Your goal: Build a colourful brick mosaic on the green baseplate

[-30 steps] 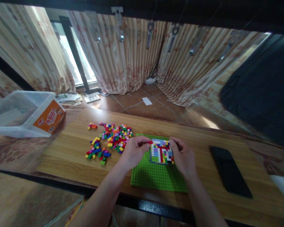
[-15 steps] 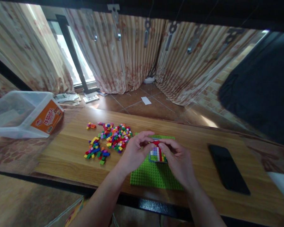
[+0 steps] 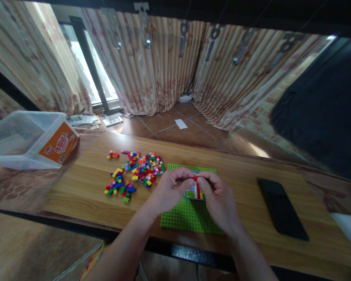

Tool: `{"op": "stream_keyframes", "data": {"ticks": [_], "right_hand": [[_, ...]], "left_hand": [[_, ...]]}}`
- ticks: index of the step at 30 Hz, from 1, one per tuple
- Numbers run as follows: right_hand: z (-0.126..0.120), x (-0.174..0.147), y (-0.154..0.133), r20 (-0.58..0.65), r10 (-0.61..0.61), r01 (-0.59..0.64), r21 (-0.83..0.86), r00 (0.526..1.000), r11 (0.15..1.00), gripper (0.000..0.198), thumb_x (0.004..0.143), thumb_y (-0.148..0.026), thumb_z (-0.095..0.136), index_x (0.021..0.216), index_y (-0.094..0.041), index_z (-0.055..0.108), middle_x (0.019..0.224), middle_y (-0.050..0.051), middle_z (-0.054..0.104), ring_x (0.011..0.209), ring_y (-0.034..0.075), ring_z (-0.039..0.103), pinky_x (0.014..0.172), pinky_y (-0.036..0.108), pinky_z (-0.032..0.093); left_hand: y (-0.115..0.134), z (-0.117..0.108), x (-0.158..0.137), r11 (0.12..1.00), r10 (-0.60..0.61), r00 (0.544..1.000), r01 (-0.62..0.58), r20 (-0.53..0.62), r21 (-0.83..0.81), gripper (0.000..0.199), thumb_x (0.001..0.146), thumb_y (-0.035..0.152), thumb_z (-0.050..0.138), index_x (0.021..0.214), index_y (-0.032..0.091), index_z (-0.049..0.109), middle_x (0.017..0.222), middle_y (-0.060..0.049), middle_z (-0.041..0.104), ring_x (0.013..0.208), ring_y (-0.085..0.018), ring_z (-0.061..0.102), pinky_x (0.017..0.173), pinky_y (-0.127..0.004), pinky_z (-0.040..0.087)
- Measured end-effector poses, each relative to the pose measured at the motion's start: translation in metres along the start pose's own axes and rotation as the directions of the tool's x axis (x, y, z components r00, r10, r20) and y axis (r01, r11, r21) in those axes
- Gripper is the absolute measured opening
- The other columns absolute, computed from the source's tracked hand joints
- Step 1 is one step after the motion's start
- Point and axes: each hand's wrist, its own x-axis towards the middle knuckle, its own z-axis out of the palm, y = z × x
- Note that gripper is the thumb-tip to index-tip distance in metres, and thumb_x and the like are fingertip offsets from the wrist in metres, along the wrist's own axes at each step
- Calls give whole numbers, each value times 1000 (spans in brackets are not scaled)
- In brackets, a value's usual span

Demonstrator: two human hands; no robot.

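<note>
Both hands meet over a green studded baseplate [image 3: 187,218]. A small red brick [image 3: 195,178] is pinched between them, with my left hand [image 3: 172,187] on its left side and my right hand [image 3: 219,195] on its right. Fingertips cover most of that brick. Just below the fingers, a block of bricks in rows of white, red, yellow, green and blue [image 3: 197,193] sits over the baseplate; its far part is hidden by my hands. Left of my left hand lies a loose pile of small coloured bricks [image 3: 148,169].
A smaller cluster of bricks [image 3: 118,183] lies left of the pile. To the right, a black phone [image 3: 282,208] rests on the wooden board [image 3: 84,187]. A clear plastic bin with an orange label [image 3: 60,144] stands at the far left. Striped curtains [image 3: 152,70] hang behind.
My left hand's fingers have closed in towards the right hand, and both thumbs have shifted slightly around the red brick. Bricks and phone stay in place.
</note>
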Motion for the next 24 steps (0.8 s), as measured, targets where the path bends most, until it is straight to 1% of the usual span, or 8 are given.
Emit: {"op": "stream_keyframes", "data": {"ticks": [3, 6, 11, 15, 17, 20, 21, 24], "right_hand": [[0, -2, 0, 11, 0, 0, -2, 1000, 1000, 25, 90, -41, 55, 96, -20, 69, 83, 1, 68, 73, 15, 60, 68, 27, 47], [0, -1, -2, 23, 2, -3, 15, 1000, 1000, 25, 90, -41, 55, 94, -20, 69, 79, 0, 66, 70, 14, 59, 65, 26, 46], [-1, 1, -5, 8, -11, 11, 55, 1000, 998, 23, 88, -39, 56, 84, -21, 69, 69, -2, 61, 67, 13, 56, 65, 25, 46], [-11, 6, -2, -15, -3, 4, 55, 1000, 998, 23, 86, -40, 58, 82, -20, 69, 67, -1, 62, 64, 14, 57, 63, 25, 47], [-23, 9, 3, -83, -7, 5, -21, 996, 1000, 23, 85, -41, 59, 83, -20, 70, 69, 0, 65, 65, 15, 59, 63, 26, 47], [-46, 15, 14, -213, -57, 7, -227, 975, 974, 25, 84, -42, 60, 83, -20, 71, 76, 3, 69, 71, 17, 62, 69, 29, 48], [-53, 16, 18, -232, -61, -6, -280, 971, 960, 26, 84, -43, 60, 83, -19, 71, 76, 3, 70, 71, 18, 62, 70, 30, 49], [-65, 18, 28, -217, -60, -24, -362, 974, 932, 28, 84, -44, 59, 84, -19, 72, 81, 5, 72, 75, 20, 65, 73, 32, 49]], "left_hand": [[1, 0, 0, 998, 14, 1000, -14, 2, 58, 11, 85, 26, 64, 86, 14, 64, 75, -2, 64, 71, -13, 57, 69, -26, 46], [2, -1, -1, 997, 31, 1000, -31, 7, 73, 10, 85, 24, 62, 85, 14, 64, 75, -2, 63, 71, -13, 56, 68, -25, 45], [4, 1, -2, 999, 40, 999, -41, 22, 37, 9, 85, 24, 63, 85, 15, 64, 77, -1, 64, 71, -12, 56, 70, -25, 45], [4, 2, -1, 1000, 20, 1000, -20, -18, 6, 10, 83, 26, 64, 84, 16, 64, 75, -1, 64, 69, -12, 56, 68, -24, 45], [3, 0, 0, 1000, 2, 999, -1, -45, 24, 11, 82, 27, 64, 84, 16, 63, 73, 0, 63, 67, -12, 56, 65, -24, 44], [2, -4, 4, 994, -5, 996, 15, -93, 110, 12, 82, 27, 63, 81, 15, 64, 68, 1, 61, 62, -11, 54, 61, -23, 42], [1, -6, 5, 990, -4, 994, 20, -112, 139, 12, 82, 27, 62, 80, 15, 64, 66, 1, 60, 61, -11, 53, 59, -23, 41], [-3, -8, 7, 982, -12, 985, 44, -172, 183, 10, 80, 24, 61, 76, 15, 65, 62, 2, 58, 59, -10, 51, 57, -22, 40]]}}
